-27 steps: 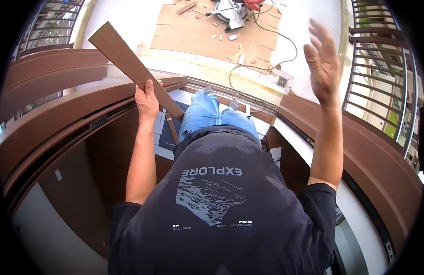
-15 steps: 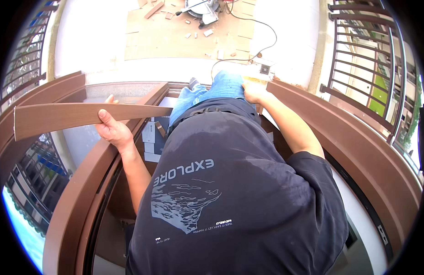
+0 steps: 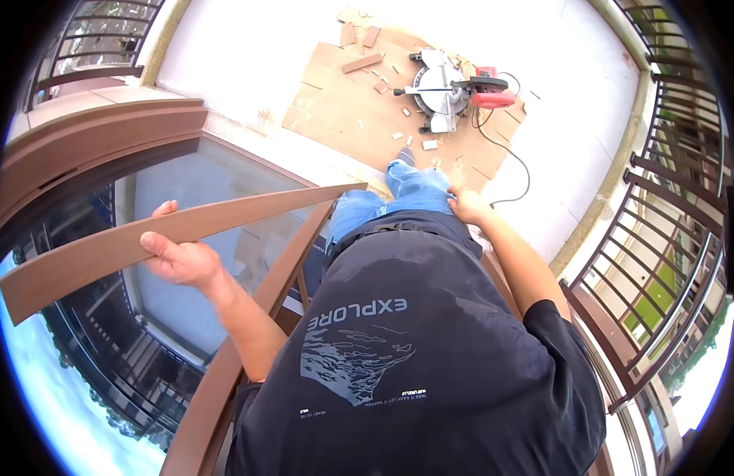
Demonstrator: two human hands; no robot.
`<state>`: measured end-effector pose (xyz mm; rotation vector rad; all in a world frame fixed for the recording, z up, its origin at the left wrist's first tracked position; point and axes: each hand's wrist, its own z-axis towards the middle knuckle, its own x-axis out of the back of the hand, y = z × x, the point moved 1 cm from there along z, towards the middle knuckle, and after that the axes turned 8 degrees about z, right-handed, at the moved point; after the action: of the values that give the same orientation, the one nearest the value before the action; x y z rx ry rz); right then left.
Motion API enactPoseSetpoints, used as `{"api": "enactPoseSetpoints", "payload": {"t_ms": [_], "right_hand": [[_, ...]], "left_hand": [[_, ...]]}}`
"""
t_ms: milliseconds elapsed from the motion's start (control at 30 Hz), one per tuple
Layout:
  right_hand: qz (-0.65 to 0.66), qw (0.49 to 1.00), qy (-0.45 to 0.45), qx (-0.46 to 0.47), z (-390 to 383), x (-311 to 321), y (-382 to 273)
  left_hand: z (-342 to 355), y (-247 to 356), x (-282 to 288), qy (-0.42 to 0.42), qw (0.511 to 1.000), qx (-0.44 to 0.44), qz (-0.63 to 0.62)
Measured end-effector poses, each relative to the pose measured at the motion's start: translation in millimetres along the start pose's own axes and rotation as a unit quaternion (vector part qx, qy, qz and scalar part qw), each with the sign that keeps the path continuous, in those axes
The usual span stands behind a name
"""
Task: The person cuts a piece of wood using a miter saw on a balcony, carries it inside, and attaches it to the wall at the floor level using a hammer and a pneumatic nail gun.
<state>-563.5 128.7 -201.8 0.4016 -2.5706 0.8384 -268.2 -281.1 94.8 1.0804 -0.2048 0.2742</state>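
A long brown wooden board (image 3: 89,266) lies across my left hand (image 3: 180,258), which is closed round it with the thumb on the near side and fingertips showing past the far edge. Its wide end points out to the left and its far end reaches my blue jeans (image 3: 418,184). My right hand (image 3: 464,204) rests at the right leg of the jeans, fingers curled in and gripping the cloth. A sock-covered foot (image 3: 406,155) shows beyond the jeans.
Ahead on the floor, a miter saw (image 3: 442,91) with a red motor housing stands on a cardboard sheet (image 3: 323,87) strewn with offcuts (image 3: 363,63). Its black cord (image 3: 516,155) curves rightward. A brown-framed glass panel (image 3: 164,218) is at my left, a metal railing (image 3: 660,262) at my right.
I have moved forward through the doorway, so the saw and cardboard are nearer. The board has come along in my left hand and tilted, its wide end lower in view. My right hand stays at the jeans.
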Motion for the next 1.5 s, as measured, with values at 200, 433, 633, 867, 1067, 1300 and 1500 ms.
{"api": "enactPoseSetpoints", "payload": {"t_ms": [200,433,633,867,1067,1300,1500], "right_hand": [[0.071,0.996,0.039,0.025,80,119,-60],[0.094,0.994,0.06,-0.014,127,130,-91],[0.22,0.95,0.147,-0.168,138,85,-155],[0.455,0.765,0.324,-0.321,124,2,-271],[0.659,0.642,0.282,-0.271,119,-7,-365],[0.729,0.581,0.285,-0.221,155,-48,-358],[0.737,0.556,0.316,-0.218,159,-42,-370]], "left_hand": [[134,77,-75,0.075,0.991,-0.108,-0.015],[330,66,-229,-0.105,0.959,-0.23,-0.127],[339,58,-492,-0.409,0.867,-0.223,-0.175],[241,49,-637,-0.779,0.595,-0.167,-0.102],[221,38,-667,-0.818,0.517,-0.249,0.04],[170,26,-660,-0.803,0.435,-0.385,0.135],[116,-30,-651,-0.825,0.244,-0.486,0.154]]}}
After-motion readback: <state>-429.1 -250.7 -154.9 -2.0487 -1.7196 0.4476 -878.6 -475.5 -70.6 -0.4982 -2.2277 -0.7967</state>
